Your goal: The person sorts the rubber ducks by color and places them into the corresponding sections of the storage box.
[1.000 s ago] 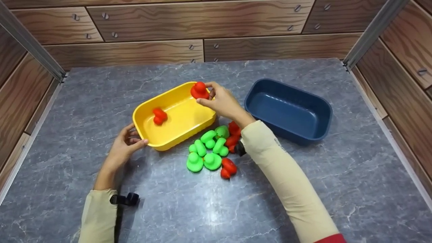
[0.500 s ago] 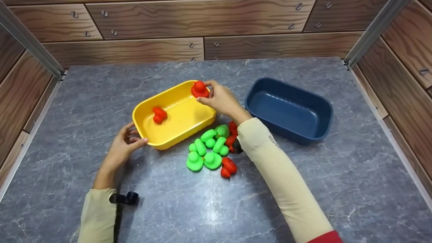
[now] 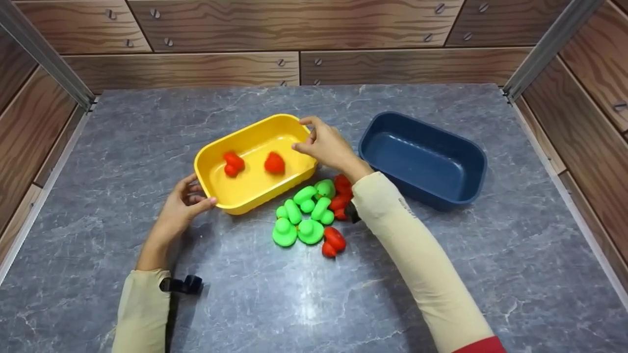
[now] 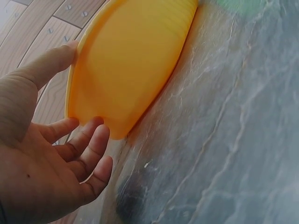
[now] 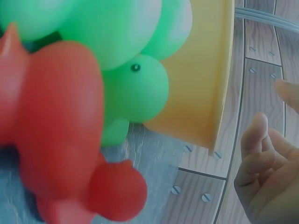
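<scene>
My left hand (image 3: 177,211) holds the left end of a yellow tub (image 3: 260,196). In the left wrist view its thumb lies on the rim and its curled fingers touch the outer wall. Two red rubber ducks, one (image 3: 234,164) at the left and another (image 3: 274,163) near the middle, lie in the tub. Over the tub's right end hovers my right hand (image 3: 329,145), thumb and fingers apart, nothing between them. Below it on the table are several green rubber ducks (image 3: 310,231) and red rubber ducks (image 3: 334,241). My right sleeve partly hides the red ones.
A dark blue tub (image 3: 422,164) with nothing inside stands to the right of my right hand. Wood-patterned panels (image 3: 225,29) enclose the grey marbled table (image 3: 245,294) at the back and sides.
The red duck that my right hand pinched is let go and now lies in the yellow tub, further left. The right hand stays over the tub's right end; the left hand keeps its hold.
</scene>
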